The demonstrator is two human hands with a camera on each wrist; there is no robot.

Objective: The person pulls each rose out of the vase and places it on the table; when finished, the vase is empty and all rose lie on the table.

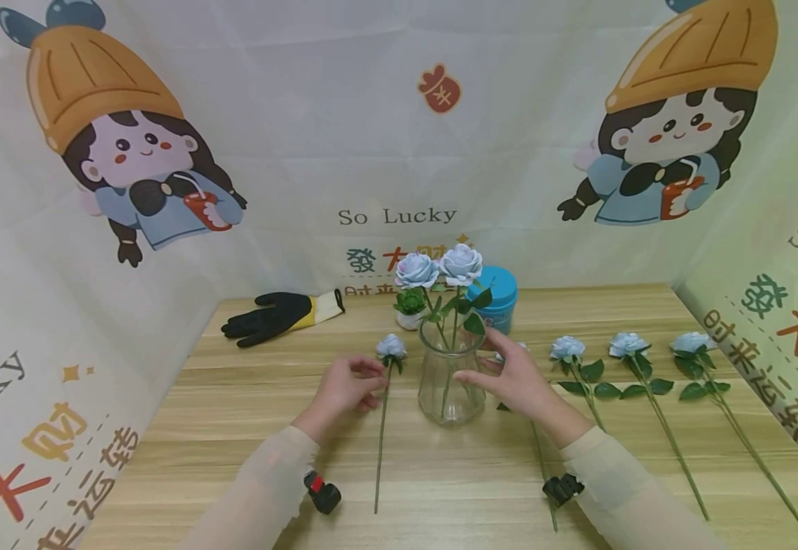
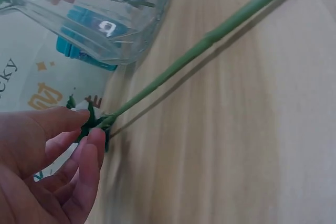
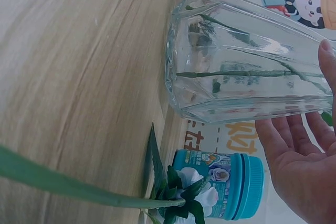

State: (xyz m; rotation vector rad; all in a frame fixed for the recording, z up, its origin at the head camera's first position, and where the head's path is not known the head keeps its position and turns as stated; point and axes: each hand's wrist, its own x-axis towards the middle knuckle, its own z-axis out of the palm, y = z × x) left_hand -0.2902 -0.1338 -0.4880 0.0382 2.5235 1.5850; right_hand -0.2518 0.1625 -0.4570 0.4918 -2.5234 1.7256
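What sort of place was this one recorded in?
Probably a makeshift tabletop recording booth. Cartoon-printed cloth hangs behind and along both sides of the wooden table, roses lie spaced out beside a glass vase, and the person wears a small black device at each wrist.

Clock centred on glass vase (image 1: 432,389), head view. Six o'clock: bare desk (image 1: 464,489), passable lane between loose stems. Nine: loose rose (image 1: 391,346), then left hand (image 1: 345,388); slim gap beside the vase. Eleven: potted succulent (image 1: 410,302), obstructing. One: blue tub (image 1: 498,289), obstructing. Three: right hand (image 1: 521,378), side blocked. Four: four loose roses (image 1: 629,344), narrow lanes between. Overhead: two standing roses (image 1: 461,263); mouth partly unobstructed.
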